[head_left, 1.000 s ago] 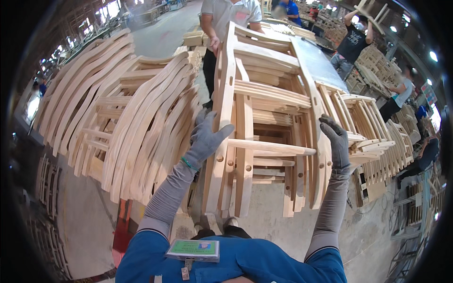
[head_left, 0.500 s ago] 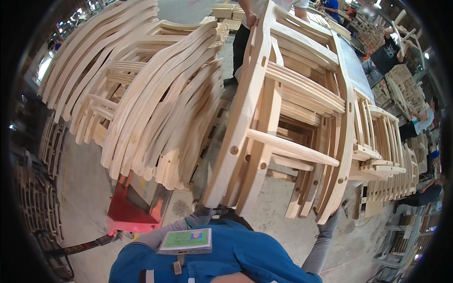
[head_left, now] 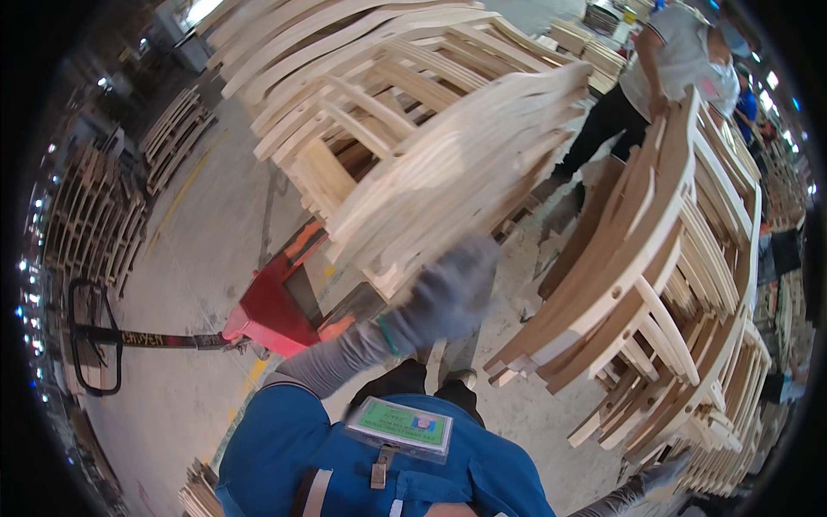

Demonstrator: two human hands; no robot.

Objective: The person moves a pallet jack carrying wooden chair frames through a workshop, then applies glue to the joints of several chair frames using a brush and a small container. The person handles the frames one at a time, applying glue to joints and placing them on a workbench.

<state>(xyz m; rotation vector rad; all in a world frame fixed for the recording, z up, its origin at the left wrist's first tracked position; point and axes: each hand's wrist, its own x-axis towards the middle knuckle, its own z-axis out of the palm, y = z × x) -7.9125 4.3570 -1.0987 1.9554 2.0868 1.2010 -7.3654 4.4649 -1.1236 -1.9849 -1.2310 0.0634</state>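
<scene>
My left hand, in a grey glove, is raised in front of the near end of a stack of curved wooden chair frames. Motion smears its fingers, and whether it touches the wood I cannot tell. At the lower right my right hand, gloved too, is close to the lower ends of other chair frames; its fingers are unclear. Between the hands leans a bundle of pale wooden chair frames with rungs. A co-worker's hand is at its far top end.
A red pallet jack stands under the left stack, its black handle reaching left. Slatted wooden stacks line the far left. The co-worker stands beyond the bundle. More frames crowd the right edge.
My left hand has come off the bundle's lower end and risen toward the left stack. The view has swung left, so the bundle now appears farther right. My right hand appears lower and farther right.
</scene>
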